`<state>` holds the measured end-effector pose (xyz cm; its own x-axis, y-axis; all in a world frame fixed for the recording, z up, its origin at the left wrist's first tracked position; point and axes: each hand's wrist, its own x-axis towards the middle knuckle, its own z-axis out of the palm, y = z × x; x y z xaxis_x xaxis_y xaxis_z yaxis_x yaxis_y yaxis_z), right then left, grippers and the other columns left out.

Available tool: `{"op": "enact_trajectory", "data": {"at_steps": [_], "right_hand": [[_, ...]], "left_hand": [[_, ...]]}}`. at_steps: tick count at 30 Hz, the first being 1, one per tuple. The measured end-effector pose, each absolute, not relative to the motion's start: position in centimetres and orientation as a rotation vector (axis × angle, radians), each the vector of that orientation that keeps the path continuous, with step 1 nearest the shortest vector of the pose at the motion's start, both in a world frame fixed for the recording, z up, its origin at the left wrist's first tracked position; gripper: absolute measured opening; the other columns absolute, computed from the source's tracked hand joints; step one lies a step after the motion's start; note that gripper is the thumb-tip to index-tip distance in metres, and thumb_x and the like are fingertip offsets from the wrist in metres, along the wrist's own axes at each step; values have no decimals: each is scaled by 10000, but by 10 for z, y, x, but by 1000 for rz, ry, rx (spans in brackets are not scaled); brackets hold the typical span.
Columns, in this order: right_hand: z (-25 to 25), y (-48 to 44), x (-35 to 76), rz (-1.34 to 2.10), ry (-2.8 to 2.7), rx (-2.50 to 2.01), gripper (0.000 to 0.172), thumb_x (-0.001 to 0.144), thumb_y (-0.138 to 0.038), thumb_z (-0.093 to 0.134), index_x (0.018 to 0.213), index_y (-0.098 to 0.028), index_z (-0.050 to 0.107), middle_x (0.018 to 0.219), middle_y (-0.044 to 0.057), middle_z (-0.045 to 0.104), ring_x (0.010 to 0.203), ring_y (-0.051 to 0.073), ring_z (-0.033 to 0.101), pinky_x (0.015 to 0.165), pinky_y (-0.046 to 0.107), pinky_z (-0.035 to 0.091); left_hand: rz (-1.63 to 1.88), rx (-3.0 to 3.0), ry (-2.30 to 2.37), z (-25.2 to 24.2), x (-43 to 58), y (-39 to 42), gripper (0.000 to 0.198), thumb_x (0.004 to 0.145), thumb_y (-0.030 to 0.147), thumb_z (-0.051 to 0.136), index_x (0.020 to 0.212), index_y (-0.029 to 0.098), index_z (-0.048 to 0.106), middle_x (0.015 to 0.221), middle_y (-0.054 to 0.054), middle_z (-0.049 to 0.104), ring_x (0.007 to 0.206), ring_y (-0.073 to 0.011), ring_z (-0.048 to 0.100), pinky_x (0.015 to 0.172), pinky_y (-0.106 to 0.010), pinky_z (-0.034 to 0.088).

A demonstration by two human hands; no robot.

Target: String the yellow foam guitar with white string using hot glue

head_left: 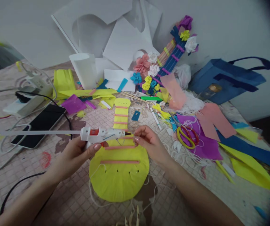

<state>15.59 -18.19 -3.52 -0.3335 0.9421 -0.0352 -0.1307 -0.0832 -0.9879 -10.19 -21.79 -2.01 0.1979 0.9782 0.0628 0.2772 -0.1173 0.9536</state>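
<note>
A white hot glue gun (99,135) is gripped in my left hand (81,153), its dark nozzle pointing right and a long glue stick (42,132) out the back. My right hand (150,142) is closed in a pinch beside the nozzle tip; what its fingertips hold is too small to make out. Beneath both hands lies a yellow paper-covered guitar shape (119,185). Pink strips (120,162) cross its neck and body, and small holes run along the head and lower body. Loose white string (93,197) trails around the body.
Scissors (184,138), purple paper (205,147) and pink paper (213,121) lie right. A decorated blue guitar (172,62) leans at the back near a blue bag (226,81). Left are a phone (40,125), a power strip (28,100) and cables; a white cup (84,70) stands behind.
</note>
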Motion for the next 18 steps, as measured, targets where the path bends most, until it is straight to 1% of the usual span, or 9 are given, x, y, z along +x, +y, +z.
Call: {"op": "enact_trajectory", "data": {"at_steps": [1, 3, 5, 7, 10, 13, 14, 18], "right_hand": [[-34, -182, 155, 1578, -1265, -961, 78, 805, -234, 675, 858, -216, 621, 733, -37, 591, 648, 85, 546, 624, 223, 448], [-32, -183, 153, 1657, -1148, -945, 94, 770, -239, 710, 795, -200, 628, 694, -37, 590, 630, 83, 546, 611, 218, 447], [-31, -183, 151, 1758, -1008, -916, 137, 722, -244, 752, 807, -196, 656, 697, -28, 614, 637, 88, 561, 615, 223, 461], [-30, -183, 151, 1821, -886, -895, 178, 691, -250, 778, 829, -196, 679, 703, -21, 633, 633, 89, 570, 616, 225, 472], [-30, -183, 149, 1844, -795, -885, 177, 703, -270, 776, 837, -185, 698, 665, -15, 633, 591, 81, 557, 588, 215, 463], [-31, -184, 148, 1827, -764, -880, 157, 730, -290, 762, 825, -178, 708, 675, -6, 633, 599, 76, 550, 580, 202, 451], [-32, -185, 147, 1821, -755, -877, 149, 737, -295, 757, 815, -178, 711, 681, -5, 632, 606, 74, 547, 583, 198, 450], [-31, -188, 144, 1833, -695, -865, 125, 725, -282, 768, 767, -177, 714, 667, -17, 622, 598, 62, 537, 575, 173, 444]], "left_hand": [[980, 1572, 1227, -21, -102, -218, 148, 819, 291, 598, 744, 176, 652, 577, 30, 539, 504, -65, 460, 414, -122, 348], [963, 1562, 1240, -23, -104, -219, 138, 824, 296, 597, 798, 177, 660, 591, 26, 563, 516, -71, 478, 430, -128, 369], [926, 1544, 1261, -23, -105, -221, 153, 833, 304, 585, 856, 174, 663, 651, 7, 617, 545, -84, 510, 462, -145, 406], [911, 1547, 1291, -23, -105, -222, 155, 834, 304, 581, 874, 175, 659, 690, -3, 643, 561, -91, 520, 481, -157, 422], [935, 1613, 1331, -22, -105, -222, 136, 817, 300, 592, 791, 179, 648, 595, 21, 590, 504, -81, 466, 432, -147, 370], [922, 1681, 1346, -20, -103, -220, 172, 819, 311, 579, 740, 174, 649, 533, 29, 539, 465, -78, 428, 387, -148, 314], [915, 1695, 1346, -20, -102, -219, 180, 823, 313, 571, 744, 173, 652, 534, 28, 539, 462, -78, 428, 384, -149, 311], [909, 1729, 1348, -20, -102, -220, 192, 835, 317, 552, 754, 167, 641, 583, 18, 571, 496, -87, 471, 417, -153, 367]]}}
